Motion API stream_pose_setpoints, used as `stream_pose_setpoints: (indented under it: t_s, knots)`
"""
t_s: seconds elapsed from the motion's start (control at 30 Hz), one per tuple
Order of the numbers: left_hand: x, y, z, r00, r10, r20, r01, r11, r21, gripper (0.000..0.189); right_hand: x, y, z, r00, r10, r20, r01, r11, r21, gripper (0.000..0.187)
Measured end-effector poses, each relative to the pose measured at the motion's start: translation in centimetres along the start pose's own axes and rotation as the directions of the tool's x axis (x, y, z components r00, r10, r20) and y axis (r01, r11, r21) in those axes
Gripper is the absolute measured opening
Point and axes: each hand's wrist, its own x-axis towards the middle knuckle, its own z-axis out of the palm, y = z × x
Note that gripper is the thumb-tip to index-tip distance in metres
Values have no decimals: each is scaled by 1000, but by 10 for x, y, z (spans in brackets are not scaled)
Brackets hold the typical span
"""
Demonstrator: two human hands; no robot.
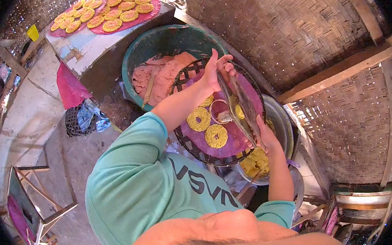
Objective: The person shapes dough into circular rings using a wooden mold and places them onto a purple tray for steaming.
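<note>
Both my hands hold a pair of long dark boards (240,108), which look like a wooden press, tilted above a round tray. My left hand (217,70) is at the upper end, with some fingers raised. My right hand (265,135) grips the lower end. A yellow dough lump (239,111) shows between the slightly parted boards. Below, a purple plastic sheet (194,141) lines the black lattice tray (210,160). On the sheet lie a flat yellow dough ring (198,119), a second dough ring (216,136), a third partly hidden, and a small round container (213,117) with whitish material inside.
A green tub (131,62) of pink dough (172,69) holds a wooden stick (149,86). Yellow dough (256,162) fills a container near my right forearm. Several shaped pieces lie on red sheets (153,10) on a ledge. A woven wall (258,30) rises behind; a wooden frame (42,193) stands left.
</note>
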Motion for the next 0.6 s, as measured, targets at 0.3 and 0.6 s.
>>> stream_pose_setpoints:
  t_s: [0.3, 0.6]
  knots:
    - [3, 36, 10, 997, 57, -45, -54, 996, 73, 56, 18, -19, 26, 987, -103, -126, 91, 991, -96, 63]
    - [18, 15, -8, 994, 104, -36, -102, 993, 60, 53, 10, -23, 9, 943, -184, -278, 93, 946, -310, 59]
